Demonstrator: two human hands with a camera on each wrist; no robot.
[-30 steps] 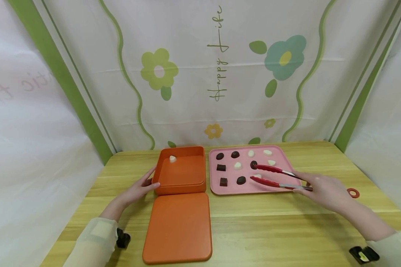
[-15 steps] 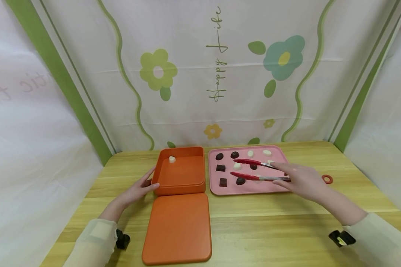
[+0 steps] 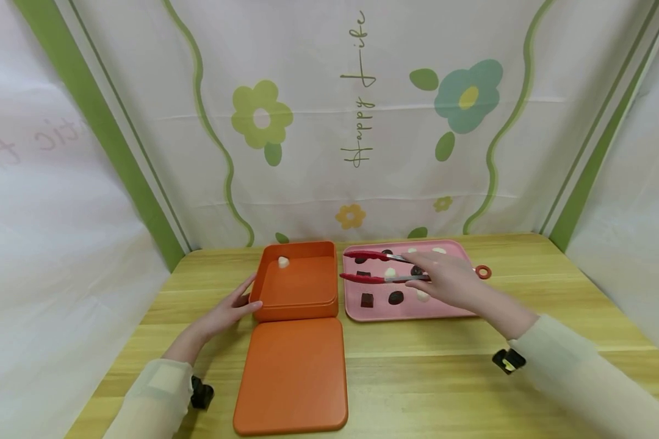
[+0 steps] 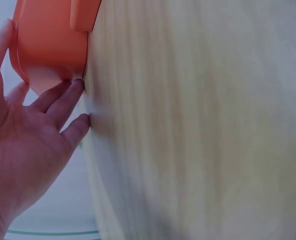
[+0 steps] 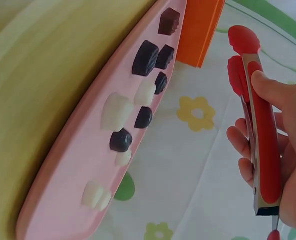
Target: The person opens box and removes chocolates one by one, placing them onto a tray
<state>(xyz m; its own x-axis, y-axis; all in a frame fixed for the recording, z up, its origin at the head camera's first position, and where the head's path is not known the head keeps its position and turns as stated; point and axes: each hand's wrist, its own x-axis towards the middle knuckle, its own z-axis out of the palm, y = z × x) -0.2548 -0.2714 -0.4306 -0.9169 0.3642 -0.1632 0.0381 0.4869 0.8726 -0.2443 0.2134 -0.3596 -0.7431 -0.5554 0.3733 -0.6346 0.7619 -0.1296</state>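
Observation:
A square orange box [image 3: 302, 311] stands on the table with one white chocolate [image 3: 283, 261] inside, near its back left. My left hand [image 3: 226, 312] rests on the box's left front corner, thumb on the front side and extended fingers along the left wall. Red-tipped metal tongs [image 3: 368, 279] are gripped in my right hand [image 3: 445, 279]. Their parted tips hover over the left edge of a pink tray [image 3: 381, 313], with nothing seen between them. Dark and white chocolates lie on the tray, including a dark square [image 3: 367, 300] and a dark oval [image 3: 396, 297]; my right hand and the tongs partly cover others.
In front of the box lies its flat orange lid [image 3: 292, 375]. The box and tray stand side by side on a wooden table [image 3: 417, 384]. A printed white curtain [image 3: 307, 177] closes off the back, with more hanging at both sides.
My right hand has carried the tongs leftward across the tray, from its right part toward the box. The left hand, box and lid stay put.

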